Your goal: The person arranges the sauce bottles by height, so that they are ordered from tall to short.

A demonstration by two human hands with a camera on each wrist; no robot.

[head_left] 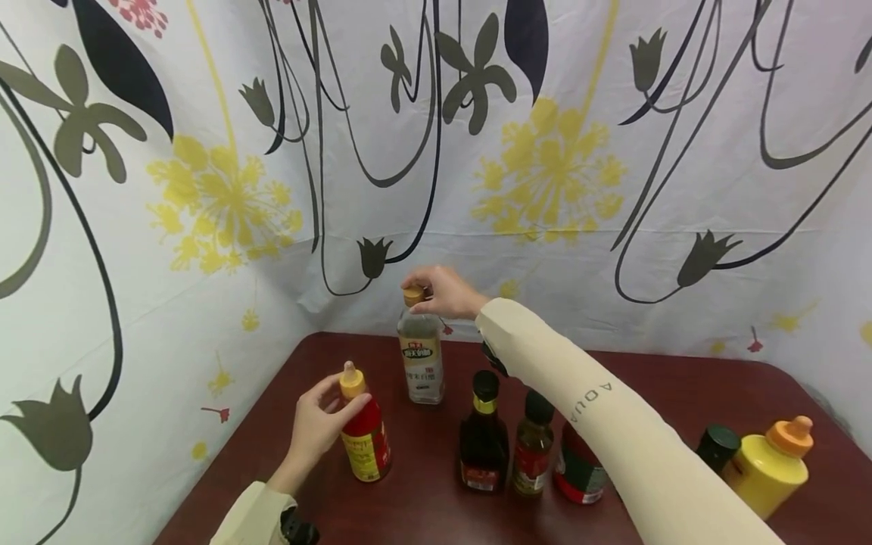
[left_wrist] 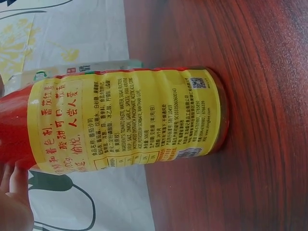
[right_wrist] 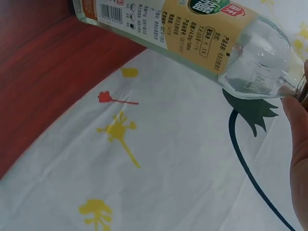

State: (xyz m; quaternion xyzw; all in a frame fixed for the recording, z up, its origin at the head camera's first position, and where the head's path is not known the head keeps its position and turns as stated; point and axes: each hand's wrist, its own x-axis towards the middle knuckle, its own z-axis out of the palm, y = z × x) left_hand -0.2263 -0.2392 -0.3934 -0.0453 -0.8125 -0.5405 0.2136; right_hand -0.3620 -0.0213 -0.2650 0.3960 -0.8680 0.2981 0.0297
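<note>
My left hand [head_left: 319, 424] grips a red ketchup bottle [head_left: 365, 439] near its yellow cap, thumb and fingers on either side of the neck. In the left wrist view the yellow label of that bottle [left_wrist: 125, 120] fills the middle, and a little of the hand [left_wrist: 14, 202] shows at the left edge. Farther back, my right hand [head_left: 446, 293] holds a clear glass vinegar bottle [head_left: 421, 359] by its neck, just under the gold cap. The right wrist view shows this bottle [right_wrist: 202, 36] with its cream label, the thumb against its neck.
Right of the ketchup stand a dark sauce bottle [head_left: 484, 439], a smaller bottle with a black cap [head_left: 534, 446] and a red jar [head_left: 579, 469] partly behind my right sleeve. A yellow squeeze bottle [head_left: 766, 469] and a dark green cap [head_left: 718, 446] are at far right. Patterned cloth hangs behind the table [head_left: 422, 515].
</note>
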